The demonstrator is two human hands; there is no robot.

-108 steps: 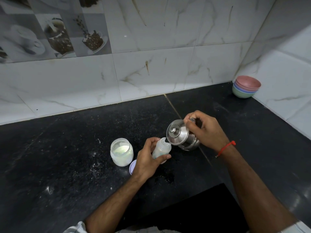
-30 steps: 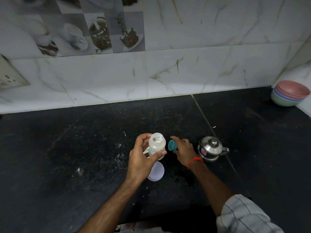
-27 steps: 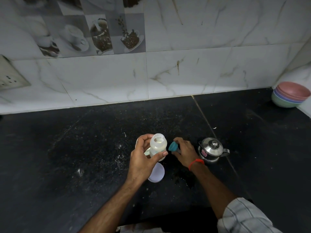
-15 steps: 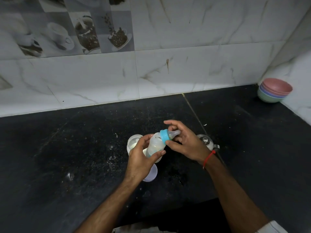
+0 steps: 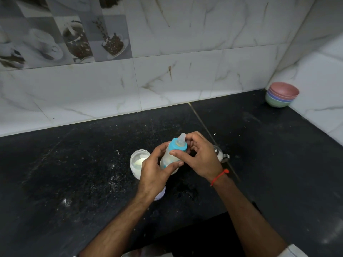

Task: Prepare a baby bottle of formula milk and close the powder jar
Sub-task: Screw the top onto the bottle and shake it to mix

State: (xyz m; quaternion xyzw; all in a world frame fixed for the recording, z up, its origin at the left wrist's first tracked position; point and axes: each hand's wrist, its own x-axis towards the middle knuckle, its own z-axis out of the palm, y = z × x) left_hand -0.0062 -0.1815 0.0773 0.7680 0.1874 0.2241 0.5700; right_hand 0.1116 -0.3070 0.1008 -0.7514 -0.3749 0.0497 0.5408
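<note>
Where the view begins nearest the wearer, two bare forearms reach forward over a black speckled tabletop [image 5: 55, 182]. White jar lid [image 5: 161, 195]: lies flat on the tabletop, mostly hidden under the left wrist. Left hand [image 5: 156, 173]: grip clenched around the lower body of the baby bottle [image 5: 169, 160], thumb across its front. Baby bottle: held above the tabletop between both hands, long axis tilted, base toward the wearer and left, teat [image 5: 182, 137] pointing up and away to the right; pale milky contents visible through the wall. Teal collar ring [image 5: 178, 144]: seated on the bottle neck. Right hand [image 5: 200, 156]: grip closed on the collar ring, thumb on its near side, fingers curled behind it; red thread band [image 5: 220, 176] at the wrist. Powder jar [image 5: 138, 163]: upright, open, white powder inside, just left of the left hand. Steel kettle [image 5: 220, 154]: largely hidden behind the right hand. Stack of coloured bowls [image 5: 281, 95]: far right corner, against the marble-tiled wall [image 5: 185, 71].
</note>
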